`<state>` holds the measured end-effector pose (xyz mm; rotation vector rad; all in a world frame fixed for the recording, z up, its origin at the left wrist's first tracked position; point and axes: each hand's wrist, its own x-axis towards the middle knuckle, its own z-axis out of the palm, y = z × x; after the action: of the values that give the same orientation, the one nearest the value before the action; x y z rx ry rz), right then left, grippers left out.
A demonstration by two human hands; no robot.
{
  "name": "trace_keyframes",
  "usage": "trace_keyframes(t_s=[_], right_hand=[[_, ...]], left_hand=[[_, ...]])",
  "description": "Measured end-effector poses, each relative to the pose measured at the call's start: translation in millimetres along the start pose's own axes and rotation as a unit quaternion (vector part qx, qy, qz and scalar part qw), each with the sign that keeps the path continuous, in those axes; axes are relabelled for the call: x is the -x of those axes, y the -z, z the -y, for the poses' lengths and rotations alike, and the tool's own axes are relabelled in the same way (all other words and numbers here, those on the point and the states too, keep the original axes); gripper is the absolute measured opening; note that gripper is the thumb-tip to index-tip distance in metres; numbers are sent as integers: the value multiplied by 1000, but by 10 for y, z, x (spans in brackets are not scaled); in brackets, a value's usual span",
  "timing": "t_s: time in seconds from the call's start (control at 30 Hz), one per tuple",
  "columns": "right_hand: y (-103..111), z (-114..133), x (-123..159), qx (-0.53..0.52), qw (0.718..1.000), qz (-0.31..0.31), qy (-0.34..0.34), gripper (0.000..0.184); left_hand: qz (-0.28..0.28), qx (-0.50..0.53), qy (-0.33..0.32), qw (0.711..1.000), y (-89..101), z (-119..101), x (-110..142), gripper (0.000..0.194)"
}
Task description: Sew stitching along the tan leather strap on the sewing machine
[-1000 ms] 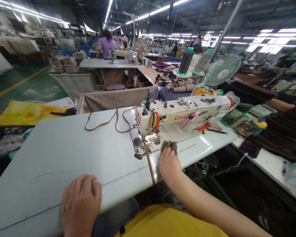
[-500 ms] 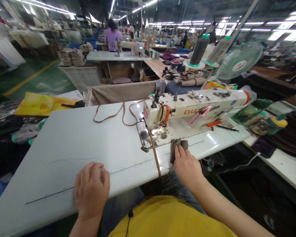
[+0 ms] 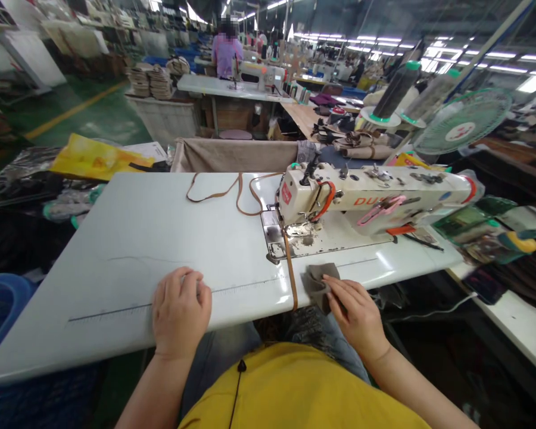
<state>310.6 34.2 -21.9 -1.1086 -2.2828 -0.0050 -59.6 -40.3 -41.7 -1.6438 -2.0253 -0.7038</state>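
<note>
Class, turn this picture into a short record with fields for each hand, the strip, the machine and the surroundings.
Left hand: on the glossy white tabletop, covering part of its dark printed ruler line; contents unclear
Right hand: pinching a folded grey-brown cloth piece near the table's front edge
Strip: narrow flat brown strip, running from machine to front edge
Machine: long white metal sewing machine, orange lettering
Surroundings: round green-edged fan; person in purple top

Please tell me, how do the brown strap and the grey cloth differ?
The brown strap is long and narrow; the grey cloth is a short, wider piece. The right hand pinches the grey cloth, while no hand touches the brown strap. Both reach the front edge of the white table.
</note>
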Motion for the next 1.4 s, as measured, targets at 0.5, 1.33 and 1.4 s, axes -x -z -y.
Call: trace_keyframes(t_s=[0.5,1.33,1.4], right_hand=[[-877,761,-942,30,968,243,56,100],[-1276,1477,-1563,-11,935,324,146,106],[-1169,1571,-1321,-68,913,312,253,102]], left_hand=[[13,9,7,1000,5,10,-14,9],[-63,111,56,990,80,37,-18,24],[-93,133,64,985,139,169,-1,26]])
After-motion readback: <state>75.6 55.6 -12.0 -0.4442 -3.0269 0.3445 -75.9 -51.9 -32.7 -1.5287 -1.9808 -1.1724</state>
